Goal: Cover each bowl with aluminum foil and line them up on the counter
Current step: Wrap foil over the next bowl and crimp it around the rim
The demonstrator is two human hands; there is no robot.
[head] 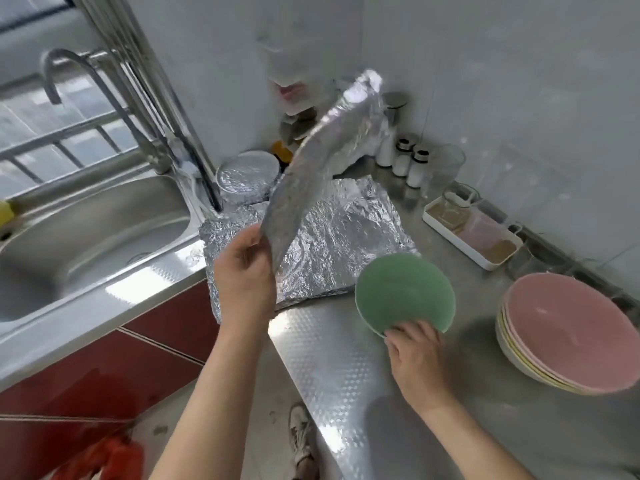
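Lifting a foil sheet (322, 161) just right of the sink (86, 237), your left hand (242, 271) pinches its edge; your right hand (419, 362) grips the green bowl (403, 292) farther right. One covered bowl (247, 176) sits at the sink's back corner, and the pink stack (571, 334), farthest off, is uncovered.

I count one green bowl (405, 292), one foil-covered bowl (247, 176), at least three stacked pink and yellow bowls (571, 334), one lifted foil sheet (311, 168), three white bottles (402, 161) and one tray (450, 239).
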